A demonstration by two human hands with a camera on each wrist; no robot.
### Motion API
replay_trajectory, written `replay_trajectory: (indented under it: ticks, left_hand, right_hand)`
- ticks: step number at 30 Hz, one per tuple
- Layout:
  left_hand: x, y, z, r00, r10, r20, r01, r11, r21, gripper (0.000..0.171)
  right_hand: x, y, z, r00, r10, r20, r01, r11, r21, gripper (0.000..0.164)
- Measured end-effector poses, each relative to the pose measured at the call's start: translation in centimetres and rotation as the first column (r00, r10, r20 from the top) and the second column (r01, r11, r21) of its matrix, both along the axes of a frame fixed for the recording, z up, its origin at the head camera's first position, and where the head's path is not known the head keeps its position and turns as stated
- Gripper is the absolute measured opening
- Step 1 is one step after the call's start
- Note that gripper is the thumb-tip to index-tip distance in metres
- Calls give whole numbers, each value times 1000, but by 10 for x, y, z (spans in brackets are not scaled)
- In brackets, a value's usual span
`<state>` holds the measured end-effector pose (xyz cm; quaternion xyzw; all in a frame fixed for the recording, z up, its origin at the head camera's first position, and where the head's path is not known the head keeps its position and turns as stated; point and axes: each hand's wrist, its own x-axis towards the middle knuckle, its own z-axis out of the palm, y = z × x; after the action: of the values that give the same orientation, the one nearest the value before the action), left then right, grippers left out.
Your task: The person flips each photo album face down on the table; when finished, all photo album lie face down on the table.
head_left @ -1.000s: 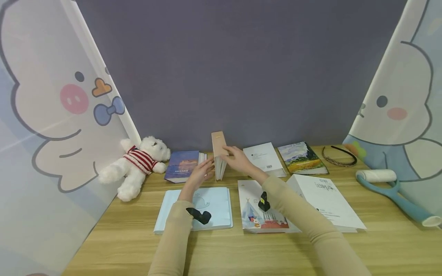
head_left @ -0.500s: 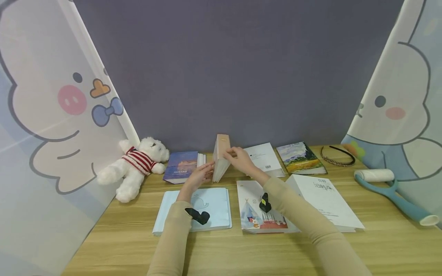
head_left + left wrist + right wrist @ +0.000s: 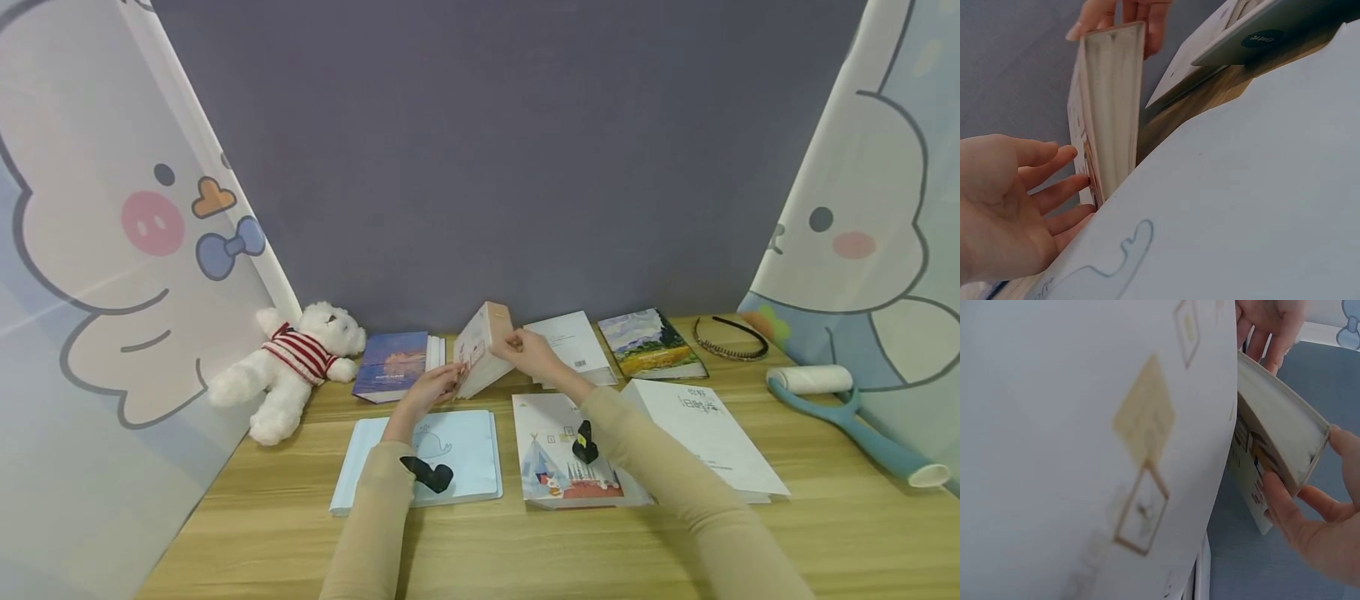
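A thick album [image 3: 480, 343] with a pale pink spine and an illustrated cover stands tilted at the back middle of the table. My right hand [image 3: 534, 353] pinches its upper right edge, thumb and fingers on either side in the right wrist view. My left hand [image 3: 429, 392] is at the album's lower left; in the left wrist view its fingers [image 3: 1063, 200] are fairly straight and touch the cover. The page edges [image 3: 1113, 106] face the left wrist camera. A light blue whale album [image 3: 457, 454] lies below my left forearm, and a tent-picture album [image 3: 551, 454] by my right.
A white teddy bear [image 3: 300, 358] and a purple album [image 3: 392, 365] are at the left. White books [image 3: 573, 342] [image 3: 701, 429], a landscape-cover book [image 3: 651, 343], a headband [image 3: 738, 354] and a blue-handled lint roller [image 3: 847, 408] lie right. A grey panel [image 3: 510, 150] stands behind.
The album has turned and leaned over to the right, so its left cover now shows. My right hand has moved slightly right and down with it; my left hand stays beside its lower edge.
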<state>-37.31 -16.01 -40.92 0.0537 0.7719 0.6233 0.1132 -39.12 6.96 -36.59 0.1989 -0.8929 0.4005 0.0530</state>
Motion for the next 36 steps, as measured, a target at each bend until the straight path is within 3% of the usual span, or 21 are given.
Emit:
replay_trajectory:
  ticks: [6, 11, 20, 28, 36]
  left_hand:
    - [4, -1, 1, 1000, 14, 0, -14, 1000, -25, 43]
    - [5, -2, 3, 1000, 16, -9, -16, 999, -33, 43]
    - [5, 0, 3, 998, 12, -59, -18, 995, -101, 45]
    - [7, -1, 2, 998, 3, -57, -10, 992, -123, 46]
    - [6, -1, 0, 995, 8, -98, -26, 983, -181, 45]
  right_hand:
    - [-3, 9, -6, 996, -22, 84, 21, 1000, 17, 55]
    - [-3, 13, -7, 995, -15, 101, 11, 999, 35, 54]
    - [-5, 14, -12, 982, -37, 185, 9, 989, 146, 55]
    - [-3, 10, -12, 981, -30, 194, -6, 983, 185, 55]
    - [-4, 9, -12, 981, -23, 193, -21, 975, 223, 50]
